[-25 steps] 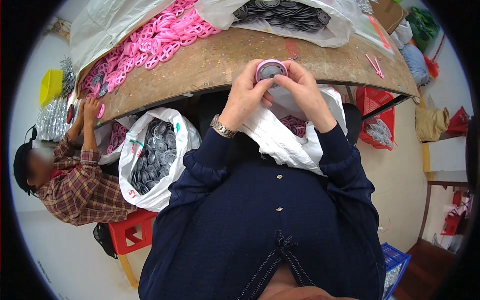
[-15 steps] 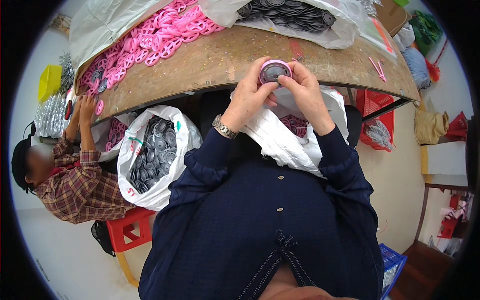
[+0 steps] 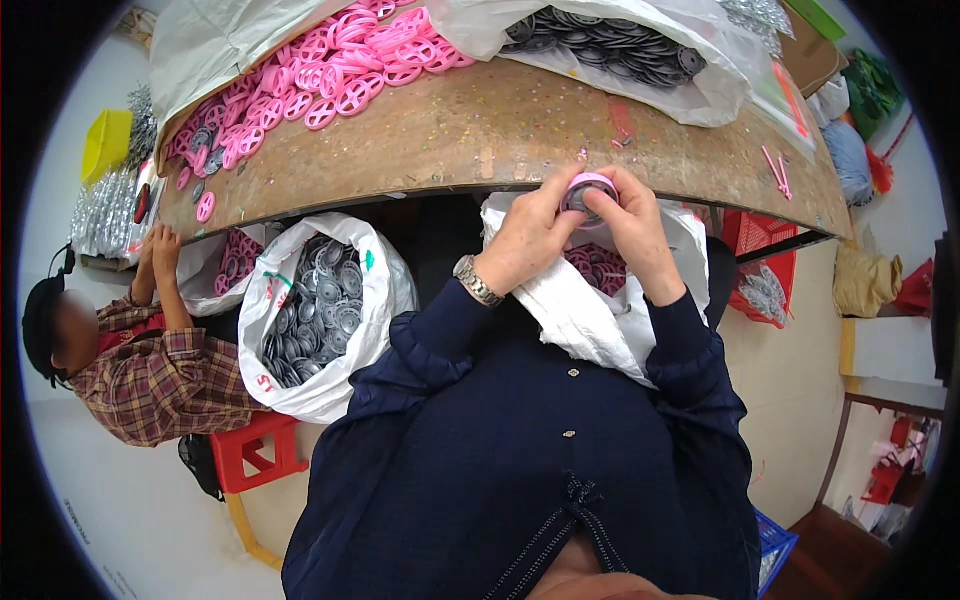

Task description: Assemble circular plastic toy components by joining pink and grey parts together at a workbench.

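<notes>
Between my two hands is a small round plastic wheel (image 3: 590, 181), a pink rim with a dark grey disc set inside it. The fingers of my left hand (image 3: 528, 236) close around its left side. My right hand (image 3: 634, 234) grips the other side, with its thumb pressed onto the grey face. Right below the hands stands an open white woven sack (image 3: 560, 318) with pink-and-grey wheels (image 3: 597, 268) in it. Both hands are just off the table's near edge, above the sack's mouth.
On the wooden table (image 3: 400, 150) lie a heap of pink spoked rims (image 3: 350, 70) and a white bag (image 3: 700, 100) spilling grey discs (image 3: 600, 45). Another sack (image 3: 262, 345) of grey discs (image 3: 320, 310) stands at my left. Beyond it sits a co-worker (image 3: 150, 370). A red crate (image 3: 755, 230) is at right.
My hands, with the wheel between them, have drawn back from over the table edge to above the sack. My right thumb lies further across the disc. The co-worker's hands have come down nearer their body.
</notes>
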{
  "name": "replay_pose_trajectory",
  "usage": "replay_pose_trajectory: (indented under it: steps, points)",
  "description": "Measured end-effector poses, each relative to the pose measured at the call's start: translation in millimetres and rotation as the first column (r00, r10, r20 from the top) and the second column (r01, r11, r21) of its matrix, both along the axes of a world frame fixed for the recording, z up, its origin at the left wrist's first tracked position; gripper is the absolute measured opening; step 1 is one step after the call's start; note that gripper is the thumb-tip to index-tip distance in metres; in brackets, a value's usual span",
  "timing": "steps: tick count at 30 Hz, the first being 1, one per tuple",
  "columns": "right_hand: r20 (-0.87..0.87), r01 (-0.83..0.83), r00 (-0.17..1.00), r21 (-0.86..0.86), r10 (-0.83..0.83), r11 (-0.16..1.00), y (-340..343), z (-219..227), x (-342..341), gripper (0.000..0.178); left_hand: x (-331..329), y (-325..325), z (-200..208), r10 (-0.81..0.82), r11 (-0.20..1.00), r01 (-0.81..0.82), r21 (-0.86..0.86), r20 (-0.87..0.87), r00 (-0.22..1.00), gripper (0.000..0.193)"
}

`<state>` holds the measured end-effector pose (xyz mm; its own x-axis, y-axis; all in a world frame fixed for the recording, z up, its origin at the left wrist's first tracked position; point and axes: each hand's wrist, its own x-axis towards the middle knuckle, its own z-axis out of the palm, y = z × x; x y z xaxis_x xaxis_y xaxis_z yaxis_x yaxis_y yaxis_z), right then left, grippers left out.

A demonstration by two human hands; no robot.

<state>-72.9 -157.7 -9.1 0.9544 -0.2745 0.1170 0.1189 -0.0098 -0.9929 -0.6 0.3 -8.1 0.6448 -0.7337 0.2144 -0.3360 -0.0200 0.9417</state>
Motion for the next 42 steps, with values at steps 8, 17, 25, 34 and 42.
replay_pose_trajectory:
  steps: [8, 17, 25, 34, 42]
  points:
    - [-0.193, -0.092, 0.981, -0.338, 0.026, 0.937, -25, -8, -10, 0.022, 35, 19, 3, 0.08, 0.989, -0.119, 0.086, 0.368, 0.927, 0.051]
    - [-0.294, -0.362, 0.932, -0.75, 0.212, 0.554, -34, -23, -29, 0.024, 212, 37, 6, 0.339, 0.728, -0.685, 0.023, 0.856, 0.39, 0.028]
    - [-0.311, -0.431, 0.902, -0.674, 0.298, 0.6, -22, -9, -14, 0.023, 284, 37, -16, 0.219, 0.599, -0.795, 0.095, 0.936, 0.277, 0.022]
    - [-0.293, -0.465, 0.884, -0.477, 0.364, 0.746, -33, 37, 11, 0.021, 217, 60, -1, 0.341, 0.802, -0.598, 0.003, 0.819, 0.461, 0.017]
    - [-0.204, -0.108, 0.975, -0.08, 0.089, 0.991, -24, 50, 75, 0.033, 111, 36, 18, 0.203, 0.966, -0.256, -0.02, 0.671, 0.713, 0.023]
